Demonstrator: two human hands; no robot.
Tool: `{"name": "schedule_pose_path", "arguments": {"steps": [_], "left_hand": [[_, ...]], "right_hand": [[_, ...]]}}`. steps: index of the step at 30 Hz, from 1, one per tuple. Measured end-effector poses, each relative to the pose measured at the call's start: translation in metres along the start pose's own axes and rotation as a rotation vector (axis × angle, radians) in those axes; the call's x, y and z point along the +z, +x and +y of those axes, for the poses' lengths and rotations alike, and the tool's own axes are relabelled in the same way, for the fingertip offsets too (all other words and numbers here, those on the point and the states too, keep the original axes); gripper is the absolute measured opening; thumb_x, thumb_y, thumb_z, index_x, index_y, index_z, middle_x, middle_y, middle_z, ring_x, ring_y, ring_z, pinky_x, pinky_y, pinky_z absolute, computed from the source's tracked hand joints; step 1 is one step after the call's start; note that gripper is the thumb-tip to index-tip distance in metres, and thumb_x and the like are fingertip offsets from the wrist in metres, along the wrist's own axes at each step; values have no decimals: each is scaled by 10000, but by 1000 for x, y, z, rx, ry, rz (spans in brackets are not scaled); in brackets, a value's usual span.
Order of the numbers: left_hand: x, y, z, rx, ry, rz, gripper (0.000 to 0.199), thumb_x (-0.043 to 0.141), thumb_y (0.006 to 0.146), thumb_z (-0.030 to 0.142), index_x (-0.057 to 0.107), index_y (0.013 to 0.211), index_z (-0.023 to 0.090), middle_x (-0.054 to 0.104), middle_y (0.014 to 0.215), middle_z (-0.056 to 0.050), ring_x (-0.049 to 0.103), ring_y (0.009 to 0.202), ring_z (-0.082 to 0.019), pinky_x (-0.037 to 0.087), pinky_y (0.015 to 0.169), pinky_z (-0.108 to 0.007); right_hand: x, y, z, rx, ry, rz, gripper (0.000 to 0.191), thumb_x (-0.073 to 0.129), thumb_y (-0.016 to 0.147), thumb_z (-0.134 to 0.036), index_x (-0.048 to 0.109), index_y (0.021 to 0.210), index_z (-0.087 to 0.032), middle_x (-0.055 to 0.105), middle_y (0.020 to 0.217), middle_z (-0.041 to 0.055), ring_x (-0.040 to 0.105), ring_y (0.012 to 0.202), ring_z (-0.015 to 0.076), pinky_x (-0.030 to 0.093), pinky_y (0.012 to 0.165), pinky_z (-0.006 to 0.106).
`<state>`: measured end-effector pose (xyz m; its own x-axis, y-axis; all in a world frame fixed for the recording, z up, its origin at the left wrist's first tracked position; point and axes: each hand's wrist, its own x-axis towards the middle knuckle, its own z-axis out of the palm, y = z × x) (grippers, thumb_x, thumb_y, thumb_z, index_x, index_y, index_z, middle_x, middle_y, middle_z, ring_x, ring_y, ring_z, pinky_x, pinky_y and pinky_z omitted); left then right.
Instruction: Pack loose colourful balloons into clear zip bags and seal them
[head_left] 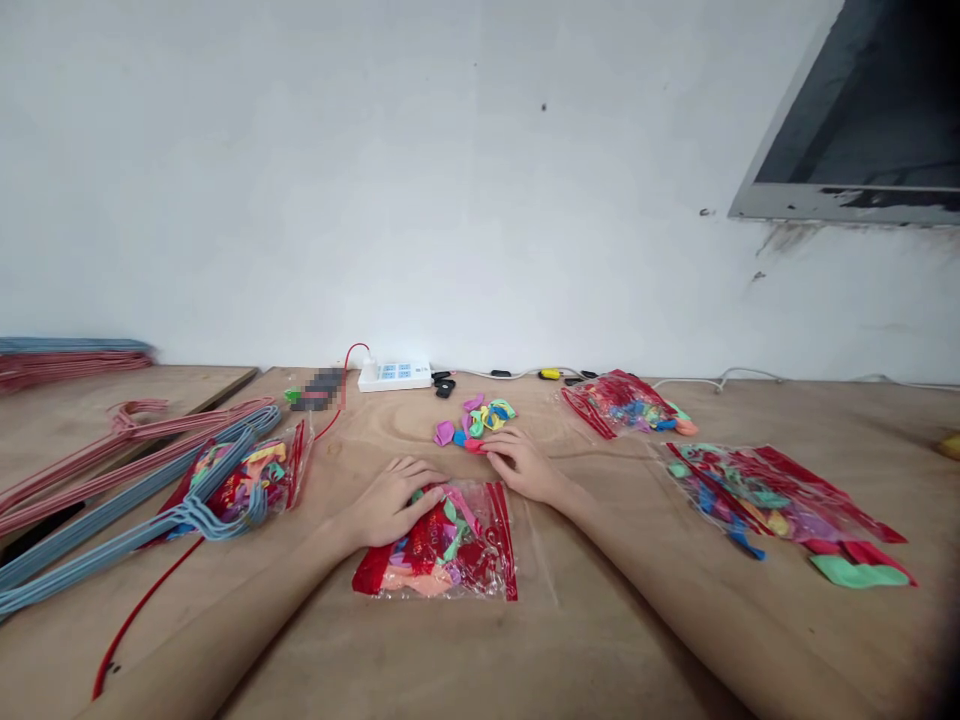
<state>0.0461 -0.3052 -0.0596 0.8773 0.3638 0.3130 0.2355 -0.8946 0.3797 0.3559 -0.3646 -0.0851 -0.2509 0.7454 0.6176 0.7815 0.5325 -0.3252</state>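
My left hand (pixel 397 503) lies on the upper left part of a clear and red plastic bag (pixel 450 560) of colourful balloons, its fingers stretched out and its thumb on the film. Beyond the bag is a small pile of loose balloons (pixel 497 412) in purple, green, yellow and blue. At the near edge of this pile, the fingertips of my right hand (pixel 529 468) close on a red balloon (pixel 474 446). The wrist of that hand is just right of the bag's top edge.
More balloon bags lie at the back right (pixel 619 402), at the right (pixel 772 490) and at the left (pixel 240 475). Blue hangers (pixel 217 505) overlap the left bag, beside pink hangers (pixel 135 455). A white power strip (pixel 395 376) with a red cable stands by the wall.
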Motion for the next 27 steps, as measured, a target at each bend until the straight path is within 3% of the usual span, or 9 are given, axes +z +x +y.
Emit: {"name": "schedule_pose_path", "arguments": {"steps": [8, 11, 14, 16, 20, 25, 27], "left_hand": [[0, 0, -1, 8, 7, 6, 391, 444, 1159, 466, 696, 1387, 272, 733, 1359, -66, 631, 1286, -275, 451, 1144, -477], [0, 0, -1, 9, 6, 3, 395, 435, 1163, 469, 693, 1390, 273, 734, 1357, -69, 631, 1285, -275, 453, 1141, -477], [-1, 0, 0, 11, 2, 2, 390, 436, 1164, 457, 688, 1393, 268, 732, 1365, -69, 627, 1289, -276, 450, 1145, -484], [-1, 0, 0, 10, -1, 4, 389, 440, 1162, 457, 688, 1393, 266, 731, 1375, -68, 623, 1296, -278, 446, 1151, -490], [0, 0, -1, 14, -3, 7, 393, 439, 1160, 464, 690, 1399, 279, 728, 1379, -69, 622, 1300, -281, 447, 1154, -495], [0, 0, 0, 12, 6, 13, 411, 432, 1160, 488, 702, 1389, 279, 735, 1356, -72, 630, 1286, -281, 451, 1151, -490], [0, 1, 0, 11, 9, 9, 412, 435, 1158, 489, 704, 1385, 275, 734, 1357, -73, 630, 1283, -281, 450, 1151, -488]], "right_hand": [[-4, -2, 5, 223, 96, 282, 292, 559, 973, -214, 817, 1107, -243, 821, 1179, 74, 751, 1135, 265, 567, 1066, 455], [-5, -6, 10, 361, 66, 391, 280, 531, 961, -240, 807, 1009, -218, 837, 1072, 76, 774, 1047, 270, 595, 983, 423], [-7, -8, 17, 487, -6, 473, 292, 504, 953, -264, 788, 908, -210, 828, 975, 86, 760, 957, 291, 586, 916, 435], [-9, -7, 21, 533, -64, 493, 282, 521, 944, -289, 786, 888, -209, 816, 972, 104, 731, 975, 315, 556, 952, 477], [-10, -3, 18, 477, -124, 419, 260, 563, 953, -299, 807, 989, -216, 798, 1119, 122, 671, 1112, 333, 489, 1067, 525], [-3, 2, -1, 126, -183, 42, 356, 577, 1051, -329, 749, 1352, -250, 715, 1427, 80, 555, 1379, 302, 405, 1213, 502], [2, 8, -3, 55, -267, -55, 417, 531, 1094, -346, 679, 1471, -245, 656, 1520, 94, 486, 1455, 313, 355, 1252, 531]]}}
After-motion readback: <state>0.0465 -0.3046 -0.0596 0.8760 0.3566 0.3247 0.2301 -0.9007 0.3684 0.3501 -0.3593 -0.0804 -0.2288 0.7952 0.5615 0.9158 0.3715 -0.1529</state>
